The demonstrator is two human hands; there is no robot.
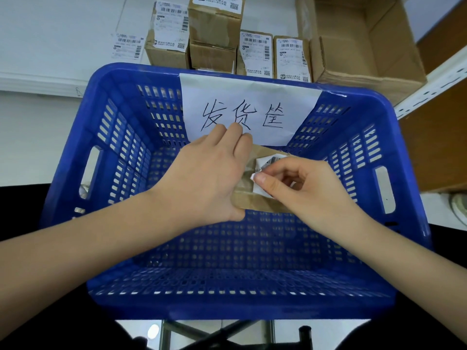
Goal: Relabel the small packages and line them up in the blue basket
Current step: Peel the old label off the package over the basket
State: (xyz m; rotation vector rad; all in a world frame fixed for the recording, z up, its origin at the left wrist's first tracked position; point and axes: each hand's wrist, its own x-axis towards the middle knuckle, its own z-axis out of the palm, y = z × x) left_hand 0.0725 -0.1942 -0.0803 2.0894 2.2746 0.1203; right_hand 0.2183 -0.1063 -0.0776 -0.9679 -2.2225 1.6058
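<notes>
Two hands work over the blue basket: the left hand clamps the small brown package near centre, while the right hand pinches its crumpled label. Tugged too sharply, the label may tear, leaving scraps stuck. Labelled boxes wait at twelve o'clock.

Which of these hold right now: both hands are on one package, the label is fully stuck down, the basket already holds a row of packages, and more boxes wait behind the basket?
1. Both hands are on one package. True: the left hand holds the brown package and the right hand pinches its label.
2. The label lies flat. False: it is crumpled and partly lifted.
3. The blue basket holds a row of packages. False: none rest on its visible floor.
4. Labelled boxes stand behind the basket. True.
</notes>
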